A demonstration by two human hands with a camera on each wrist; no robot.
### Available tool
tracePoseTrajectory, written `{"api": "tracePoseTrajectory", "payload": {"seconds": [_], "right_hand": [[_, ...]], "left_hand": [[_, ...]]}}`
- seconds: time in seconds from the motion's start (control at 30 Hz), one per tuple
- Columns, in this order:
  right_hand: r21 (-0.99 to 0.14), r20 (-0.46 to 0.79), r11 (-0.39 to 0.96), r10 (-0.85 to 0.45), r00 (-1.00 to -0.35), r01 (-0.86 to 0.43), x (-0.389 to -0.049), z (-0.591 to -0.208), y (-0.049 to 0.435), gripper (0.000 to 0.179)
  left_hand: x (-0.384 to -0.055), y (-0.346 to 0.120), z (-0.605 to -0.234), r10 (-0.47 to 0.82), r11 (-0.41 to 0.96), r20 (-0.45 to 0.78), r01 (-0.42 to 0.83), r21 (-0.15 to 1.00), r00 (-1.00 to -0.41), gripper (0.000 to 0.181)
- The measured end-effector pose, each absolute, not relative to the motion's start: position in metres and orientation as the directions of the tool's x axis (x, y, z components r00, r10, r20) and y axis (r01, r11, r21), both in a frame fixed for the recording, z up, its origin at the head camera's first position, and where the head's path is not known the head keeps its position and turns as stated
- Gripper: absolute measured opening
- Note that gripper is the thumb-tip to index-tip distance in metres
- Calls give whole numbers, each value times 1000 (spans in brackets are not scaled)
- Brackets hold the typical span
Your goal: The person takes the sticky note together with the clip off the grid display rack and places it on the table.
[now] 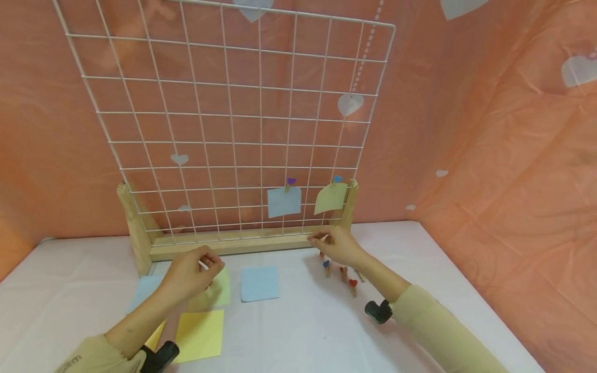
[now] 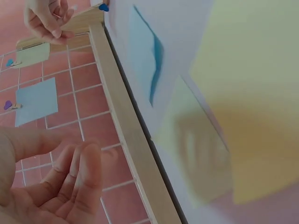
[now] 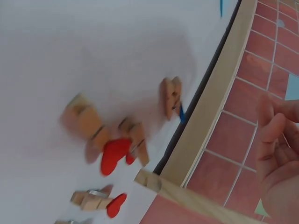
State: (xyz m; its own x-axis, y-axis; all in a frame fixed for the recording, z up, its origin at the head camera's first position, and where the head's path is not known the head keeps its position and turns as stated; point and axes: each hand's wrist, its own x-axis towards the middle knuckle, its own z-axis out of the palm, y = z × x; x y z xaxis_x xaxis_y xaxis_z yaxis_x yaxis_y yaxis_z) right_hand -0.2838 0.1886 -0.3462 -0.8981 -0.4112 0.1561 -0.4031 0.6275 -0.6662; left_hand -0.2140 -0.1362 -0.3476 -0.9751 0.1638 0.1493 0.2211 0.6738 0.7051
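Observation:
My left hand point(image 1: 193, 270) hovers over a pale yellow-green sticky note point(image 1: 220, 291) on the table, fingers loosely bent with nothing visible between them. My right hand point(image 1: 339, 245) is raised near the right end of the rack's wooden base, its thumb and forefinger close together; no held thing shows there. Below it lie several small wooden clothespins, among them one with a blue heart point(image 1: 326, 264) and one with a red heart point(image 1: 353, 283). On the white wire grid point(image 1: 242, 116), clothespins hold a blue note point(image 1: 283, 203) and a pale yellow note point(image 1: 332, 198).
A blue note point(image 1: 259, 285) lies mid-table between the hands. Brighter yellow notes point(image 1: 201, 336) and another blue note point(image 1: 144, 290) lie around the left forearm. The grid stands in a wooden base point(image 1: 233, 244) before an orange curtain point(image 1: 466, 119) with pale hearts.

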Motion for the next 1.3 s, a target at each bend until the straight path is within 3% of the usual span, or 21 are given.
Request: {"api": "tracePoseTrajectory", "payload": {"seconds": [0.43, 0.83, 1.3], "right_hand": [[-734, 282, 558, -266, -922, -386, -288, -341, 165, 20], [-741, 479, 476, -121, -870, -474, -293, -334, 152, 22], [-747, 552, 434, -17, -833, -504, -294, -318, 135, 31]], "left_hand": [[-236, -117, -340, 79, 605, 177, 189, 773, -981, 14], [-254, -102, -332, 67, 611, 274, 257, 748, -959, 20], [-279, -74, -334, -33, 431, 370, 321, 843, -928, 22]]}}
